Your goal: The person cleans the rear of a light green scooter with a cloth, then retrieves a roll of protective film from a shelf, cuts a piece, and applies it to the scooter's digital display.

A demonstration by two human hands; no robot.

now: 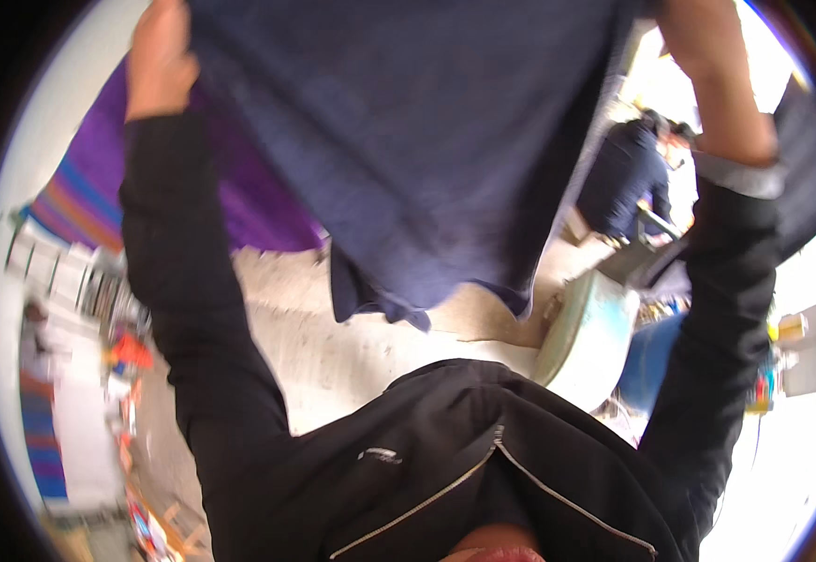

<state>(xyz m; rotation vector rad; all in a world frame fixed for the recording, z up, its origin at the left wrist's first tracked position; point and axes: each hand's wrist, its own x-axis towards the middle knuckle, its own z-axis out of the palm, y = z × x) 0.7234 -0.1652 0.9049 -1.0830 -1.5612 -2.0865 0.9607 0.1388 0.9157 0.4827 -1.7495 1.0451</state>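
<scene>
A large navy blue cloth (417,140) hangs stretched between my raised hands, its lower edge uneven and folded. My left hand (161,61), slightly blurred, is closed at the cloth's upper left side. At the upper right, my right hand (703,42) grips the other side, with its fingertips cut off by the frame's top edge. Both arms are lifted high in black sleeves. Behind the cloth and my left forearm hangs a purple cloth (263,201) with blue and orange stripes at its far left end.
A person in dark clothes (623,178) is bent over at the right. Below them stand a pale green-white rounded container (586,328) and a blue barrel (649,361). Stacked items (108,300) and a red object (132,351) lie along the left wall. Beneath the cloth is pale floor (309,365).
</scene>
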